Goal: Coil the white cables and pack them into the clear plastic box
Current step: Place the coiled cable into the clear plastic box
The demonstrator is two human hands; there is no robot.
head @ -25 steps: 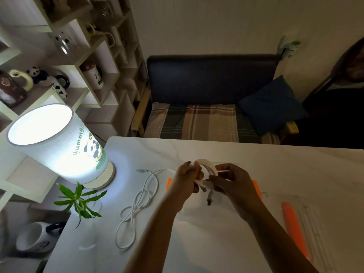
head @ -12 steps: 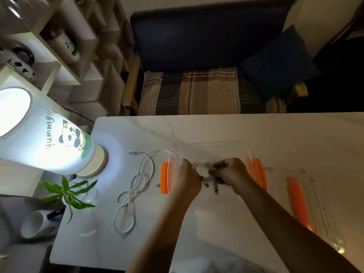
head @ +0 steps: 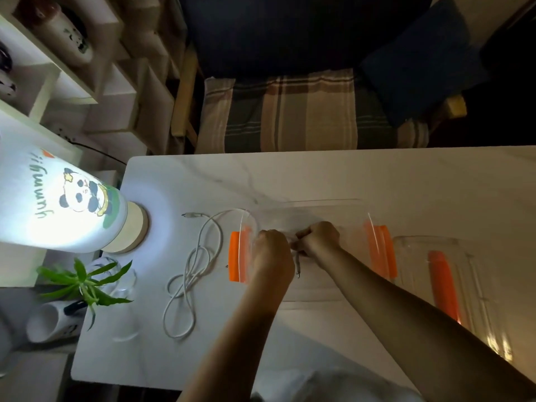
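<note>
Hands: while both hands meet over the clear plastic box (head: 307, 210) in the middle of the frame, the left hand (head: 271, 250) and the right hand (head: 317, 237) have their fingers curled on the coiled white cable (head: 294, 248), which is mostly hidden between them.
Cable end: a short tail with its plug (head: 298, 271) hangs below the hands, inside the outline of the box.
Box: it stands open on the white table (head: 319, 175), with orange clips at its left and right ends.
Second cable: a loose white cable (head: 188, 280) lies on the table left of the box, tangled in loops.
Lid: the clear lid (head: 452, 285) with an orange clip lies just right of the box.
Lamp: a lit panda lamp (head: 58, 204) stands at the left edge of the frame.
Plant: a small green plant (head: 84, 282) stands below the lamp.
</note>
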